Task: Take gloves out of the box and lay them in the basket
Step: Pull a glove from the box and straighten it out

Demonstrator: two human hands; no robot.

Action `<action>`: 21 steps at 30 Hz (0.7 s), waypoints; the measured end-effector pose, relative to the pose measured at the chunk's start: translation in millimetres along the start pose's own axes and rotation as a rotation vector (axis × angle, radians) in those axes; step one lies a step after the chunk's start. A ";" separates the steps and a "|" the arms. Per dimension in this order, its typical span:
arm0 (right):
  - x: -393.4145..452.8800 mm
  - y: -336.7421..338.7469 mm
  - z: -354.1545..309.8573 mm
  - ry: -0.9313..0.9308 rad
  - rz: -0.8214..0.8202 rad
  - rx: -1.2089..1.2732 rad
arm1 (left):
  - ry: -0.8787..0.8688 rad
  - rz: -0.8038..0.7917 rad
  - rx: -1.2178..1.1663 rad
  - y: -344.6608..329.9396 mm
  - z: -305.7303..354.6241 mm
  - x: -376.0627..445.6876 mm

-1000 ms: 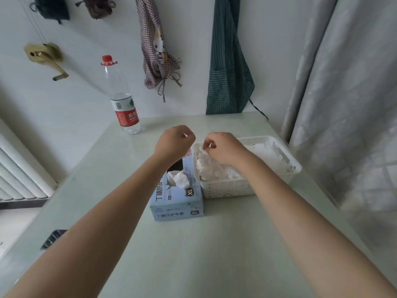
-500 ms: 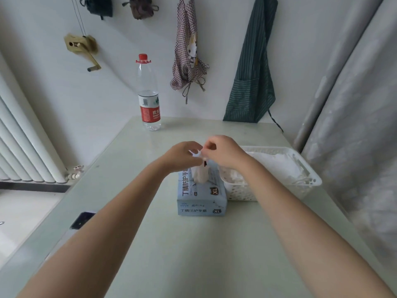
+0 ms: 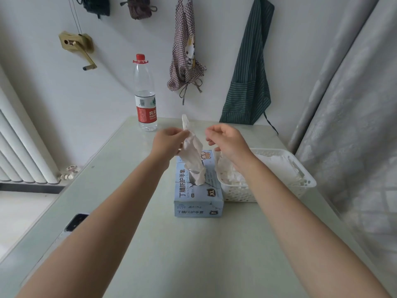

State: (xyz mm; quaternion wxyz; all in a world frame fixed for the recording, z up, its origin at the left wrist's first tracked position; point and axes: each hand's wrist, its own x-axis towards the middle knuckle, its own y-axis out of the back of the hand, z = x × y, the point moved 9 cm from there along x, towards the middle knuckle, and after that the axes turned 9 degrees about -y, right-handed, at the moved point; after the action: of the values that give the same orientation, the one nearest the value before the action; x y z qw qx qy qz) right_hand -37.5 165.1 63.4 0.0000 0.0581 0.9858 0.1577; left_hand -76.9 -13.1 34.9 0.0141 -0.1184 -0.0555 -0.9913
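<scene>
One white glove (image 3: pixel 193 147) is pinched in the left grip (image 3: pixel 169 143), its tail trailing down into the box (image 3: pixel 198 190) just below. Beside it, the right grip (image 3: pixel 227 140) hangs loosely released above the basket (image 3: pixel 300 183) of gloves on the table (image 3: pixel 193 254).

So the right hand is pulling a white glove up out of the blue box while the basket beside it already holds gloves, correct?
Not quite: the head view shows the left hand gripping the white glove rising from the blue box. The right hand holds nothing. The basket does already hold gloves.
</scene>
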 end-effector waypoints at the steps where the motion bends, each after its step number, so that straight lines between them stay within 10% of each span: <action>1: -1.2 -2.4 0.9 0.010 -0.016 -0.017 | 0.020 -0.001 -0.028 -1.1 -0.2 0.6; 9: -5.1 -17.7 15.9 -0.053 -0.210 -0.112 | 0.216 0.077 -0.650 -6.7 1.8 16.5; 15: 3.9 -31.2 41.4 -0.384 -0.376 0.533 | -0.029 -0.603 -1.011 -49.4 44.8 6.8; 21: 10.0 -13.7 43.4 -0.357 -0.189 0.641 | 0.160 -0.142 -0.767 -17.3 15.0 -1.0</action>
State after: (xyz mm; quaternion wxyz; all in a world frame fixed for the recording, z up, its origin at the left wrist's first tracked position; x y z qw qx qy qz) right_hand -48.2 166.8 18.1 0.1681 -0.0093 0.9706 -0.1720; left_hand -73.1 5.8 47.3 -0.0957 -0.0336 0.3122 -0.9446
